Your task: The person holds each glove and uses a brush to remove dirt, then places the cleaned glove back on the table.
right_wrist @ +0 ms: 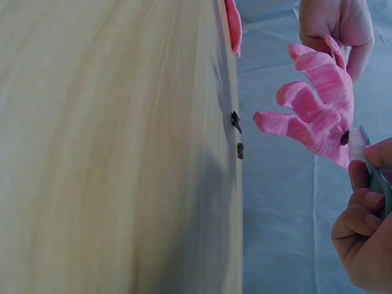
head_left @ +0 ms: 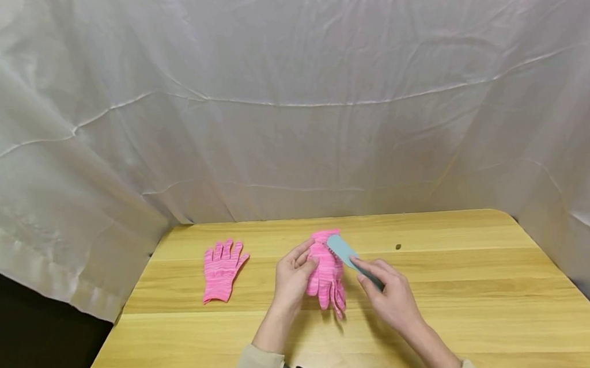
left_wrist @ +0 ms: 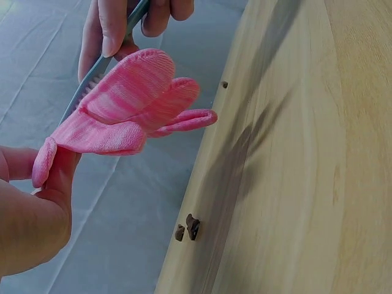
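Observation:
Above the table my left hand (head_left: pixel 289 280) pinches a pink knit glove (head_left: pixel 327 271) between thumb and fingers, its finger ends hanging downward. In my right hand (head_left: pixel 393 296) is the dark handle of a light blue brush (head_left: pixel 343 248). The brush's pale bristles face the glove and appear to touch it near the cuff. From the right wrist view, a small dark bit (right_wrist: pixel 344 138) shows on the glove beside the bristles. A second pink glove (head_left: pixel 221 273) lies flat on the table to the left, fingers pointing away from me.
The wooden table (head_left: pixel 492 307) has a few small dark bits (left_wrist: pixel 193 226) on it, one dark speck (head_left: pixel 398 246) lying right of the brush. Grey curtains (head_left: pixel 323 147) hang behind the table and along its sides.

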Tool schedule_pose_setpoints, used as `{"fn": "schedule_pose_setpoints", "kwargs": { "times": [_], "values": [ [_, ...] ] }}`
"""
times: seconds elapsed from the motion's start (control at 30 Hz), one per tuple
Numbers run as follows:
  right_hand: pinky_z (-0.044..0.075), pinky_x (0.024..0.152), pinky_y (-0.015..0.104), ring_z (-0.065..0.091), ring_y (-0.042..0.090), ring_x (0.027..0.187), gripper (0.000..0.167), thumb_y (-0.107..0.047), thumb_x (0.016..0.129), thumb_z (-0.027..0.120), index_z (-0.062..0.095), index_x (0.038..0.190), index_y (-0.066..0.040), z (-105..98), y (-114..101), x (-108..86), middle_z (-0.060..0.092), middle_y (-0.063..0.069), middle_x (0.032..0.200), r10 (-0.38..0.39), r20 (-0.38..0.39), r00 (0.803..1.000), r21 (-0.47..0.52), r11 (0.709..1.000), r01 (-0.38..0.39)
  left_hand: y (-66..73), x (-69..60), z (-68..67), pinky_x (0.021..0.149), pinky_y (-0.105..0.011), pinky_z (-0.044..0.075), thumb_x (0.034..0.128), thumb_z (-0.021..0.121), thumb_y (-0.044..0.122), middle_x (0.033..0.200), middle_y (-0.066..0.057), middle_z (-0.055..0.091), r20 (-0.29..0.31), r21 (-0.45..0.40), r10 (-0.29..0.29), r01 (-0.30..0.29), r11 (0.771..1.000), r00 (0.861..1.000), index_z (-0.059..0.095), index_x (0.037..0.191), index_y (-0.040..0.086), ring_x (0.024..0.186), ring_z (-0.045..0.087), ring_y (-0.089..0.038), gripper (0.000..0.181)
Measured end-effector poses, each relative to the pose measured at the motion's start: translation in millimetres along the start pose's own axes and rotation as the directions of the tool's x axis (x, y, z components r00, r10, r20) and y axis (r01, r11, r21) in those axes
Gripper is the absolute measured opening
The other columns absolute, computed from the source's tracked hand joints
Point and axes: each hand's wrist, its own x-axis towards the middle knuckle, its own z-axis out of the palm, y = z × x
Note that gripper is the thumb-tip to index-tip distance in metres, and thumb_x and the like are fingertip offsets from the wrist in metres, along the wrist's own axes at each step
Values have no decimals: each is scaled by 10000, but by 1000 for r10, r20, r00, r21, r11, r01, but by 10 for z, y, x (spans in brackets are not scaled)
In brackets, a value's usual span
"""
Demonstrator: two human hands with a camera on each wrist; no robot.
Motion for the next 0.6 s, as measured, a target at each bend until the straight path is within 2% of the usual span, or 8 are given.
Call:
{"fn": "schedule_pose_setpoints", "kwargs": {
  "times": [0.27, 0.6],
  "values": [
    [529, 612, 225, 592, 79, 779, 412, 30, 899, 747, 751, 1276, -137, -11, 8, -2, 734, -1, 1053, 20, 3, 1000, -12, 1000, -20, -3, 8, -7, 990, -279, 573, 958, 634, -50, 1363, -225, 653, -8, -9, 0, 0, 1000, 1000, 602, 1421, 11, 1196, 679, -283, 468],
    [506, 583, 218, 569, 69, 743, 415, 39, 901, 743, 751, 1276, -137, -22, 14, 0, 734, 3, 1037, 24, -11, 1000, -10, 1000, -24, -1, 11, 0, 1015, -286, 558, 959, 626, -57, 1377, -233, 639, -6, -25, 26, -26, 999, 1000, 601, 1413, -11, 1254, 647, -311, 457]
  ]
}}
